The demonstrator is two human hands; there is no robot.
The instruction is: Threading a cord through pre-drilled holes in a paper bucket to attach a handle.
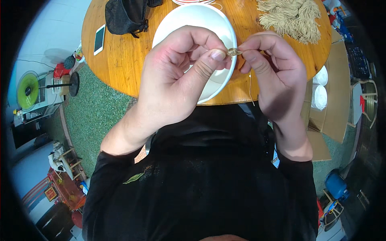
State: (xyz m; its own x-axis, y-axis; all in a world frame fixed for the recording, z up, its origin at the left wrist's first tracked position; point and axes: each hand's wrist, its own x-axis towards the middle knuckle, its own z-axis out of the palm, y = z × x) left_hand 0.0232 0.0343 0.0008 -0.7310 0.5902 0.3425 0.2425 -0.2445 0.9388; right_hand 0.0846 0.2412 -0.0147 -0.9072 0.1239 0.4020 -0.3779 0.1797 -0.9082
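My left hand [173, 80] and my right hand [279, 74] meet above the near part of the table, each with thumb and forefinger pinched together. Between their fingertips is a small, flat, golden-tan piece [234, 52], held from both ends; its exact kind is too small to make out. A thin pale string [251, 90] hangs down beside my right hand, its upper end hidden. Behind and beneath my left hand stands a large white basin [193, 18], partly covered by that hand.
On the round wooden table [120, 60] lie a white phone [99, 39], a black mesh bag [125, 17] and a heap of beige yarn [291, 18]. A cardboard box [335, 92] with white round containers [319, 96] stands at right. A green fan [28, 90] is at far left.
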